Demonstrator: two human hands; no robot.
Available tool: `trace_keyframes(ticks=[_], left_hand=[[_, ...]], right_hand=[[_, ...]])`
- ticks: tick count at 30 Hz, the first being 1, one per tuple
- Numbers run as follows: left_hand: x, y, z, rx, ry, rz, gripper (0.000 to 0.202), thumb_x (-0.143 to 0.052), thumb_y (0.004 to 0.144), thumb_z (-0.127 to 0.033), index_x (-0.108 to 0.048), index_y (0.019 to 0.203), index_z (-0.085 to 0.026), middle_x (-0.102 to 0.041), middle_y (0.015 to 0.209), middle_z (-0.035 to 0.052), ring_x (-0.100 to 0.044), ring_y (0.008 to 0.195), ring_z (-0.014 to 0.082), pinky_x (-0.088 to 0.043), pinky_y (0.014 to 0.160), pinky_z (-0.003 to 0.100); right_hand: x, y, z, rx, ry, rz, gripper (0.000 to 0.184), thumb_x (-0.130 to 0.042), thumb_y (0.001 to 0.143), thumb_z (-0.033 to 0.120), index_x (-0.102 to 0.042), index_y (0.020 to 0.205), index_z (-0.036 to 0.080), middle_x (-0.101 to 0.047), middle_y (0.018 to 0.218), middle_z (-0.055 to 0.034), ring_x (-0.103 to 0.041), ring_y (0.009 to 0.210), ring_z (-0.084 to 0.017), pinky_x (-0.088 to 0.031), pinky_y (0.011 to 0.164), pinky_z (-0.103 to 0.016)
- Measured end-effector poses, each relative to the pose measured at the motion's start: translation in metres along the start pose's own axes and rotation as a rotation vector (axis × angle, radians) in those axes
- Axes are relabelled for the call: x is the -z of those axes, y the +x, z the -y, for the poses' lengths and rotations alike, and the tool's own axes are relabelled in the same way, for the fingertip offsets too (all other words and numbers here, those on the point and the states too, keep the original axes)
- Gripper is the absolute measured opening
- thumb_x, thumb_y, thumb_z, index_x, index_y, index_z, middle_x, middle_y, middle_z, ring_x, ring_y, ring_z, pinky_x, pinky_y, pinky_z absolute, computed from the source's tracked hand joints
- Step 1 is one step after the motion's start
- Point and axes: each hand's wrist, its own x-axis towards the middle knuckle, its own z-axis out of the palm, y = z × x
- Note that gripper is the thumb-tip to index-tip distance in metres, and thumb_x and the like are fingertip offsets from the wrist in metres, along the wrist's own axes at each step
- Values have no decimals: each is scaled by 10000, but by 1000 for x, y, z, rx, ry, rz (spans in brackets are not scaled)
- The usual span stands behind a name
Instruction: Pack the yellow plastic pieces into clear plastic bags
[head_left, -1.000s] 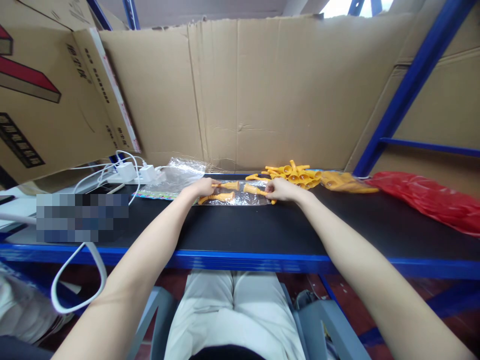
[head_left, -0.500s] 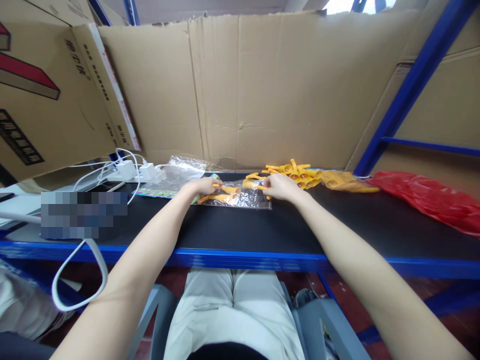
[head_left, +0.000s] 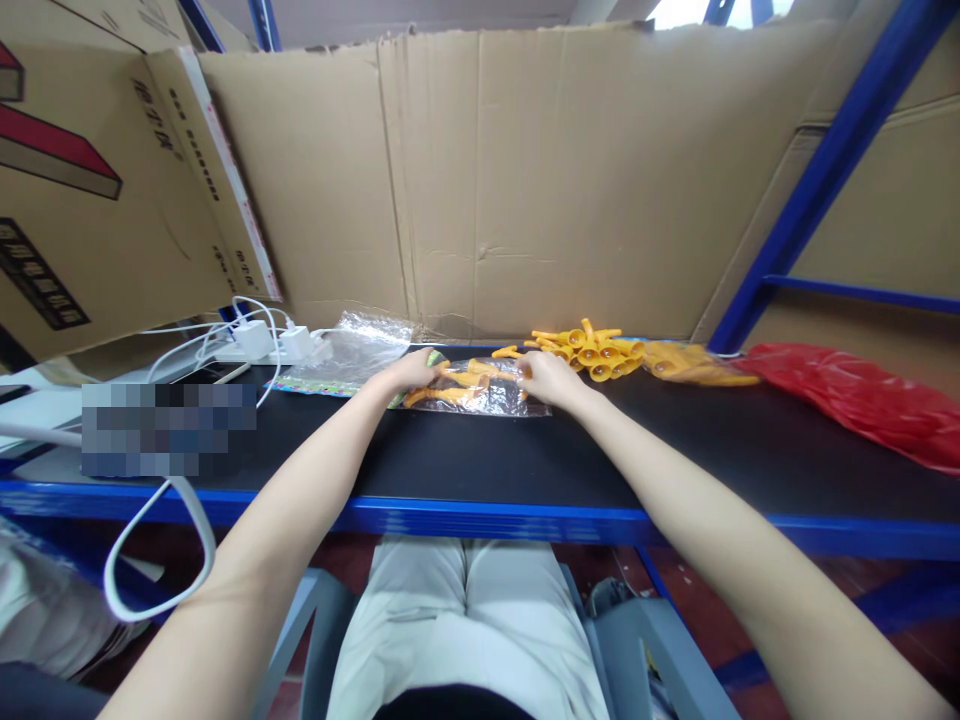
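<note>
A clear plastic bag [head_left: 491, 399] lies on the black shelf top [head_left: 480, 450] with several orange plastic pieces [head_left: 461, 385] inside it. My left hand [head_left: 407, 371] is closed on the bag's left end. My right hand [head_left: 545, 377] is closed at the bag's right end, fingers pinched on an orange piece there. Behind my right hand lies a loose pile of the same orange pieces [head_left: 592, 350].
A stack of empty clear bags [head_left: 346, 352] lies left of my hands. White chargers and cables [head_left: 251, 345] sit further left. A yellow bag [head_left: 690, 363] and a red bag [head_left: 862, 400] lie to the right. Cardboard [head_left: 525, 180] walls the back. The blue shelf edge [head_left: 480, 522] runs in front.
My right hand has slid left and pushed an orange piece further into the bag. The bag's right end has bunched up a little. The left hand has stayed where it was.
</note>
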Motion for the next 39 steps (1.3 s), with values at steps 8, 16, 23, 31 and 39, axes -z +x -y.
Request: trace_keyframes(ticks=[8,16,23,31,39], left_hand=[[-4,-1,2,106,-112,64,369,-466,801,-305,-607,1061,-84,-550,522,44,-465,400,122,-342,435,248],[-4,-2,-1,66,-179,67,440,-478,799,-331,-572,1160,-97,-567,544,43,-462,412,125,-331,418,250],[-6,0,0,68,-171,88,434,-457,803,-292,-529,1188,-105,-589,581,52,-498,436,137,-335,423,247],[-10,10,9,-39,27,-164,334,-483,782,-288,-516,1072,-126,-640,964,136,-587,845,210,-422,660,268],[-4,-1,-7,-172,78,-39,186,-494,776,-333,-563,839,-172,-642,826,51,-568,726,162,-383,603,228]], right_hand=[[-25,9,-4,-137,731,84,275,-604,682,100,-610,957,103,-638,999,-97,-608,892,-152,-470,774,-241],[-19,7,-4,-336,507,18,182,-572,677,139,-650,827,74,-638,692,-70,-593,618,-150,-470,596,-249],[-20,6,-7,-332,714,123,305,-527,719,84,-634,1004,80,-655,749,-82,-557,528,-98,-471,524,-224],[-23,7,-8,-260,731,193,495,-499,752,49,-524,1239,136,-651,719,-53,-533,467,-71,-491,536,-229],[-31,9,-7,70,412,-19,454,-513,711,60,-577,1157,121,-633,1013,-113,-590,943,-196,-445,865,-351]])
